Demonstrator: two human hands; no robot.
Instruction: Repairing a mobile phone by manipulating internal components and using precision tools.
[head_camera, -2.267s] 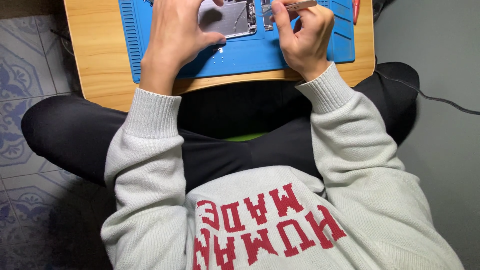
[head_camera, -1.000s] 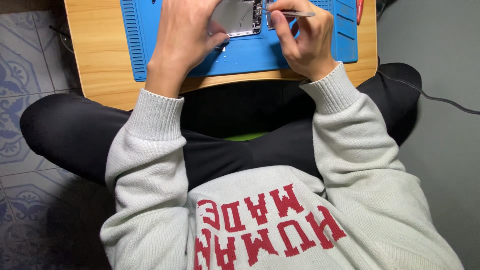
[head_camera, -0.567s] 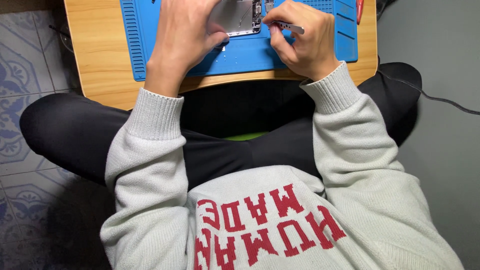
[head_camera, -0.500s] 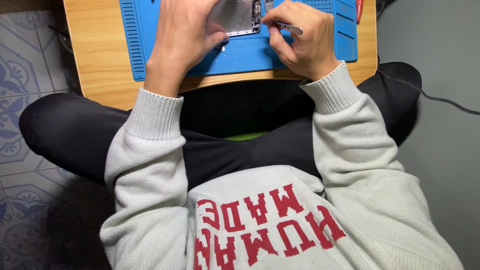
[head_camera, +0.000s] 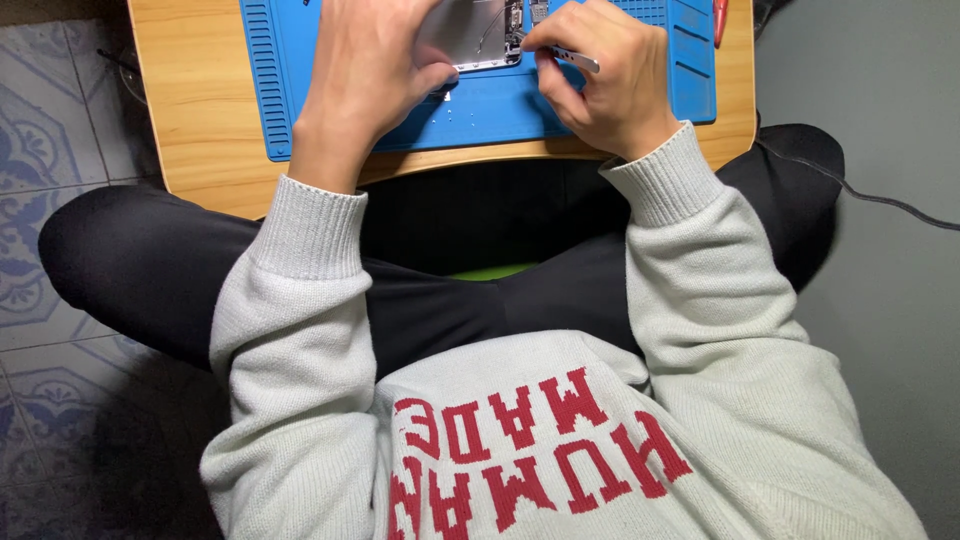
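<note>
An opened phone (head_camera: 478, 32) with a silvery inside lies on a blue work mat (head_camera: 500, 105) at the top of the view. My left hand (head_camera: 365, 75) rests on the phone's left part and holds it down, thumb against its lower edge. My right hand (head_camera: 610, 75) pinches metal tweezers (head_camera: 575, 58) whose tip points at the phone's right edge. The top of the phone is cut off by the frame.
The mat sits on a low wooden table (head_camera: 200, 120) over my crossed legs in black trousers. A red-handled tool (head_camera: 720, 15) lies at the mat's right edge. A black cable (head_camera: 870, 195) runs over the grey floor at right; patterned tiles (head_camera: 40, 130) at left.
My right hand with the tweezers has dropped a little and turned the tip in toward the phone's right edge. My left hand has stayed on the phone.
</note>
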